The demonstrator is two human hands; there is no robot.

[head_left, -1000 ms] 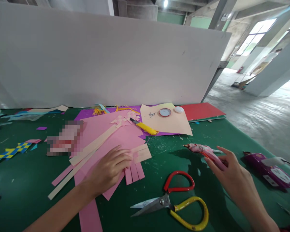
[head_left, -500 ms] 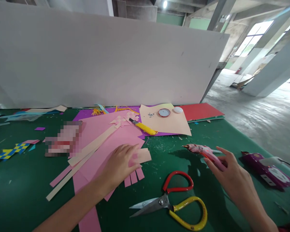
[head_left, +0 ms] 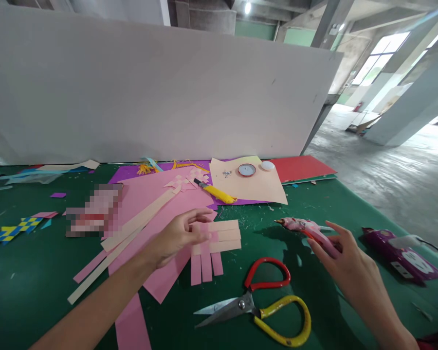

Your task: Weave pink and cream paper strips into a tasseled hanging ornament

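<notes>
— How is the weave point(head_left: 215, 238) looking?
— Pink and beige strips are crossing in a small mat, three pink ends trailing toward the near edge of the desk point(head_left: 263, 238).
— And the glue gun point(head_left: 303, 226)?
— It is lying on its side, pink, right of the weave, nozzle pointing left.

Scissors point(head_left: 257, 306) between hands; green table point(head_left: 32, 272) left free

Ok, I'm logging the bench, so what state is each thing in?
woven paper piece, pinched in left hand
glue gun, lying down, right hand touching its handle
scissors, shut, lying flat
round tin, open, lid beside it
utility knife, lying on paper, blade unclear
</notes>
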